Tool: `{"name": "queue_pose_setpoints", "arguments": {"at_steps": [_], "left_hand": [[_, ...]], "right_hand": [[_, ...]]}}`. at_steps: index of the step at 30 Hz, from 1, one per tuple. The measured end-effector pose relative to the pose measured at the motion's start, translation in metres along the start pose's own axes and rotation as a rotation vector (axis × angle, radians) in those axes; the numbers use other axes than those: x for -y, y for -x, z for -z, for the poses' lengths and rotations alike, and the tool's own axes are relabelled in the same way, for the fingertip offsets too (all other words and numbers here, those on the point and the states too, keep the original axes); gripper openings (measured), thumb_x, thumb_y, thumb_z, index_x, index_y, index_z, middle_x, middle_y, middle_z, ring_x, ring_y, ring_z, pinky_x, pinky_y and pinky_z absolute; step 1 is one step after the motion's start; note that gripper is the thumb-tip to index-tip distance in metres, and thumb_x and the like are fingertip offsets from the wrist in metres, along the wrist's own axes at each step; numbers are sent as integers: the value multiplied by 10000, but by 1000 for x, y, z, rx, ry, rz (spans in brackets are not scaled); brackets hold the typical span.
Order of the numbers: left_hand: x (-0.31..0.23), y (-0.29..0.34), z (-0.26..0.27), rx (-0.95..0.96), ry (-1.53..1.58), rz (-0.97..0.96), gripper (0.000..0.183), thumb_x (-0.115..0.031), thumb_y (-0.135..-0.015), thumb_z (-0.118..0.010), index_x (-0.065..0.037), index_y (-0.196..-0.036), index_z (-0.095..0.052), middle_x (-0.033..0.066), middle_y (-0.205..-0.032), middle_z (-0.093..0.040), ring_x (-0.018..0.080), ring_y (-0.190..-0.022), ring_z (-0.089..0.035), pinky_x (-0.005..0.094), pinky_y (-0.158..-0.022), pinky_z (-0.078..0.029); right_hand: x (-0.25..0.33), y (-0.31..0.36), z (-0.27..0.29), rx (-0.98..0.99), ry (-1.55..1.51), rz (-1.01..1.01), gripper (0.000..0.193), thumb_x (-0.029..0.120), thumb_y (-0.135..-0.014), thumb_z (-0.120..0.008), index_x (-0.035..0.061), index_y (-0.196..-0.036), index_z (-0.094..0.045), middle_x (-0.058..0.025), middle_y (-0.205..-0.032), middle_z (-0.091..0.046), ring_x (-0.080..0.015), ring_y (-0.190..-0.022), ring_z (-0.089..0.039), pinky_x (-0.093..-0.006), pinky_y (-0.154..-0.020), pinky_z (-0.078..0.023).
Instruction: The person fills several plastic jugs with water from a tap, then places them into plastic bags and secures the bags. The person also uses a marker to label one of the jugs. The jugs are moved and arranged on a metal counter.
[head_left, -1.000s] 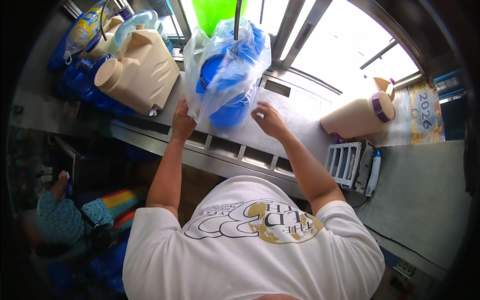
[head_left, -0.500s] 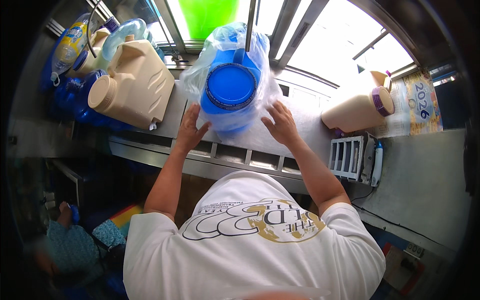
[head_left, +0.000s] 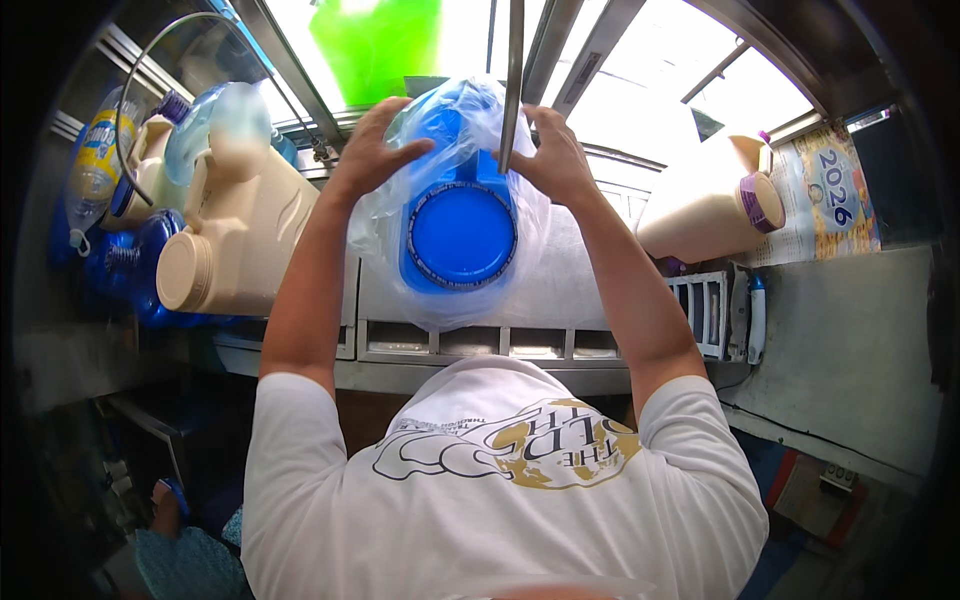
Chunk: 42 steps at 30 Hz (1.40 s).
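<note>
A blue jug (head_left: 462, 235) with a round blue screw lid stands upright on the metal counter, inside a clear plastic bag (head_left: 372, 225). My left hand (head_left: 378, 152) rests against the far left side of the bag, thumb spread away from the fingers. On the far right side my right hand (head_left: 552, 158) reaches round in the same way, its thumb pointing inward over the plastic. Both hands look open. Whether the fingertips pinch any plastic is hard to see. A thin metal pipe (head_left: 516, 90) passes in front of the bag beside my right thumb.
Cream jugs (head_left: 250, 230), blue bottles (head_left: 165, 270) and a clear bottle (head_left: 102, 150) crowd the left. Another cream jug (head_left: 705, 205) lies on newspaper (head_left: 790, 230) at right, near a white rack (head_left: 700, 310). A person's patterned sleeve (head_left: 185, 560) shows lower left.
Both hands have moved from the bag's near sides up to its far sides. The bagged jug appears lower in the picture, as does the counter edge, so the view has shifted too.
</note>
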<state>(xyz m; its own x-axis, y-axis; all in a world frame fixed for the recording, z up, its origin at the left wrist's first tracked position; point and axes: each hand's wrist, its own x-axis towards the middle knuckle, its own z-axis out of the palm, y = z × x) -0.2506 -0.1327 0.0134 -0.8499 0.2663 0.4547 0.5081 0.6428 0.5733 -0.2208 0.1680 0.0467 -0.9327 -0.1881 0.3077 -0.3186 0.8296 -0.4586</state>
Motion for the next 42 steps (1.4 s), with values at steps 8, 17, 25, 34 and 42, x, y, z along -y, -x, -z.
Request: {"name": "queue_pose_setpoints", "arguments": {"at_steps": [8, 17, 25, 34, 42], "left_hand": [[85, -142, -43, 329, 442, 291, 290, -286, -943, -672, -29, -1073, -706, 120, -1224, -681, 180, -1033, -657, 307, -917, -504], [152, -29, -82, 261, 1196, 745, 724, -525, -927, -634, -51, -1446, -461, 100, -1377, -564, 207, -1218, -546, 382, -1038, -437], [-29, 60, -1, 40, 624, 9, 1029, -874, -760, -483, -120, -1459, -455, 143, -1455, -496, 301, -1380, -425, 457, -1165, -275], [-68, 191, 3, 95, -62, -13, 1056, -525, -720, -816, -142, -1547, -284, 182, -1555, -350, 380, -1472, -271, 489, -1194, -252], [-83, 155, -3, -45, 143, -99, 1403, -530, -527, -937, -181, -1588, -88, 218, -1534, -349, 416, -1440, -304, 512, -1158, -307]], "right_hand": [[-96, -91, -52, 200, -743, -477, 355, 277, -922, -671, -3, -1141, -679, -128, -922, -712, -216, -839, -674, -365, -790, -530], [-121, 7, -81, -8, -870, -527, 497, 370, -949, -661, 51, -1313, -548, -139, -1262, -606, -233, -1138, -589, -379, -931, -491], [-5, 118, -13, -87, -277, 219, 453, 417, -1002, -546, 134, -1356, -542, -156, -1381, -543, -367, -1303, -499, -482, -1078, -393], [-30, 213, -41, 307, -205, -147, 417, 220, -921, -658, 137, -1323, -585, -171, -1376, -541, -363, -1294, -504, -443, -1084, -413], [92, 117, 33, -57, 175, 300, 838, 530, -738, -807, 83, -1384, -516, -227, -1328, -546, -386, -1251, -539, -497, -1016, -468]]}}
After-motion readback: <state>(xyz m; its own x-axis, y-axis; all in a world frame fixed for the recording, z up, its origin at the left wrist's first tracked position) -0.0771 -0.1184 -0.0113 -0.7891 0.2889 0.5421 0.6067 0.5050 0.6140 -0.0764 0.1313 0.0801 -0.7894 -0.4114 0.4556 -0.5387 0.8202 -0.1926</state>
